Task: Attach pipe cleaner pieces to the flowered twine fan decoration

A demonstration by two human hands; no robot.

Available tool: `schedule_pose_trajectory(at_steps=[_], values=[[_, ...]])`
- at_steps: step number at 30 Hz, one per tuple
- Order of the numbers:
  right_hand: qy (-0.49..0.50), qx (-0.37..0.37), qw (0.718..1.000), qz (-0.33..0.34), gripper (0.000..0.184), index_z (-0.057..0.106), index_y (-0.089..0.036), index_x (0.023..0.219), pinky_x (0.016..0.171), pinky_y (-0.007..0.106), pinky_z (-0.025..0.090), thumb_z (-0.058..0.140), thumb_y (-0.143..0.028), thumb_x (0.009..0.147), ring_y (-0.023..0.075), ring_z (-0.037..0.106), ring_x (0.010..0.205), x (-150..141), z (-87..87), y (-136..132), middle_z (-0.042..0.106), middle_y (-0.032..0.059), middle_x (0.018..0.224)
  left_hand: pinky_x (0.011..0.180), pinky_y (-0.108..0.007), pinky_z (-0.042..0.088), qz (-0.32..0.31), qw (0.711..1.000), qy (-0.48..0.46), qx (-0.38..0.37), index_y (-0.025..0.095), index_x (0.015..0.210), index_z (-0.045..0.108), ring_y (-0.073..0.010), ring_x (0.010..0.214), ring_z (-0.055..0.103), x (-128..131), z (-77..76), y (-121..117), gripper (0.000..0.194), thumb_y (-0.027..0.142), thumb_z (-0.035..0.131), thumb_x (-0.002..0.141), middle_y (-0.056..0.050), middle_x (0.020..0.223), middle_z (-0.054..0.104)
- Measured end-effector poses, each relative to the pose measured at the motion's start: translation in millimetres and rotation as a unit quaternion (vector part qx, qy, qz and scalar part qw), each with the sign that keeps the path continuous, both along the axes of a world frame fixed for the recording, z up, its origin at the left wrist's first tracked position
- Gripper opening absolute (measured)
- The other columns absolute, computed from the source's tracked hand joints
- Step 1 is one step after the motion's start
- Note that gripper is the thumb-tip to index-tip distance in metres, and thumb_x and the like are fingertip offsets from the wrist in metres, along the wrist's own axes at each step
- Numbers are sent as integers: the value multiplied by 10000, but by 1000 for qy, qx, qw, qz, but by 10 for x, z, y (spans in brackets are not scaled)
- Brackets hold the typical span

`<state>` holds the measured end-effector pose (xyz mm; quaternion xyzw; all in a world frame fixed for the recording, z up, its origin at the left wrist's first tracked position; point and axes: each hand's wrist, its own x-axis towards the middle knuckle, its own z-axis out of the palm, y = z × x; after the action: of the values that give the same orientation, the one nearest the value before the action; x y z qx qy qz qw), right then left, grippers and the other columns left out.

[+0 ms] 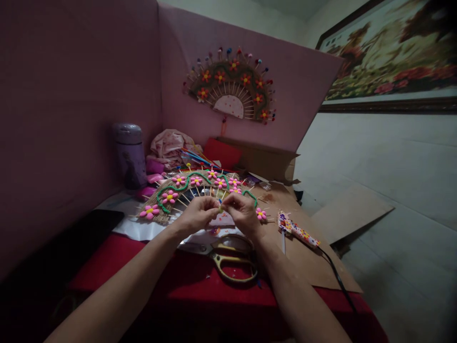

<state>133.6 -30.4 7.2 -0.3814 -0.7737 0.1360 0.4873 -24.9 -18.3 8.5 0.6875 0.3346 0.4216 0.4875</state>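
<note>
Scissors: nearer than fingers; low sweep could snag them.
Left hand, right hand: fingers pinching small blue piece; slack grip may drop it.
Flower fan: beyond fingers.

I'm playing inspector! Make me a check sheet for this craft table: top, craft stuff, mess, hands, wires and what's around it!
Surface: red cloth, with cardboard at right.
Craft things: fan with pink flowers; scissors in front; glue gun on the cardboard.
Clutter: bottle upright at left; crumpled pink cloth behind the fan.
Hands: left hand and right hand pinch a small piece, partly hidden.
Cables: glue gun's black cord; plug not seen.
Surroundings: another fan on a pink panel; framed picture at right.
</note>
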Motion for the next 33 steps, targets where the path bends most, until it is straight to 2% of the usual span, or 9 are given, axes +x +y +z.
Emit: schedule_pose_trajectory(at_steps=[4,6,8,12,15,20,27,31,33], values=[[190,-112,975,31,167,540,-185,639,464,223,323,664,-280,700,87,411,472,-36,2,37,482,-49,539,367,-169,282,-65,990,-96,-79,133,664,533,-46,378,386,-7,78,-57,254,338,681,638,50,471,473],[229,-150,961,47,200,531,-186,633,426,219,292,661,-319,706,75,370,421,-83,-11,28,446,-65,493,380,-169,302,-56,984,-139,-95,127,678,534,-43,394,401,13,69,-71,276,358,684,653,43,503,490],[239,-151,958,43,207,535,-183,634,428,220,298,647,-334,723,76,374,425,-137,-35,5,451,-60,498,382,-171,306,-28,980,-172,-99,127,691,532,-39,395,394,45,37,-74,285,373,675,671,44,526,491],[201,-76,977,-4,134,564,-180,680,547,232,384,602,-282,758,103,468,568,-206,-82,-43,520,-24,619,389,-170,293,49,983,-166,-53,137,732,539,-39,401,374,99,-39,-62,265,375,652,704,56,525,474],[135,-41,989,-36,88,581,-184,737,597,239,394,544,-240,794,120,492,633,-200,-91,-63,542,-11,671,447,-172,342,99,985,-139,2,146,755,562,-49,451,414,112,-65,-57,208,341,631,732,48,564,509],[73,-30,995,-59,92,574,-185,736,595,238,378,520,-211,805,122,496,633,-174,-68,-80,550,-10,675,604,-204,427,124,983,-97,91,154,804,643,-105,649,544,111,-46,-72,141,278,595,756,-9,718,622],[107,-65,992,-24,159,544,-180,712,551,234,366,515,-285,829,112,478,582,-192,-52,-46,539,-12,646,480,-192,403,149,983,-93,53,147,752,612,-75,491,483,101,-44,-86,134,279,586,753,25,588,558],[58,-58,997,-15,151,543,-187,704,576,233,361,499,-247,835,110,475,604,-128,-37,-10,544,-19,660,434,-189,414,141,987,-52,55,136,763,625,-92,515,523,79,-34,-70,177,305,576,753,-5,634,590],[27,-59,998,-18,144,540,-188,689,574,233,354,508,-230,823,112,472,611,-88,-31,8,538,-20,654,421,-205,441,121,991,-43,24,122,762,624,-113,528,550,69,-8,-58,195,311,584,734,-22,644,605]])
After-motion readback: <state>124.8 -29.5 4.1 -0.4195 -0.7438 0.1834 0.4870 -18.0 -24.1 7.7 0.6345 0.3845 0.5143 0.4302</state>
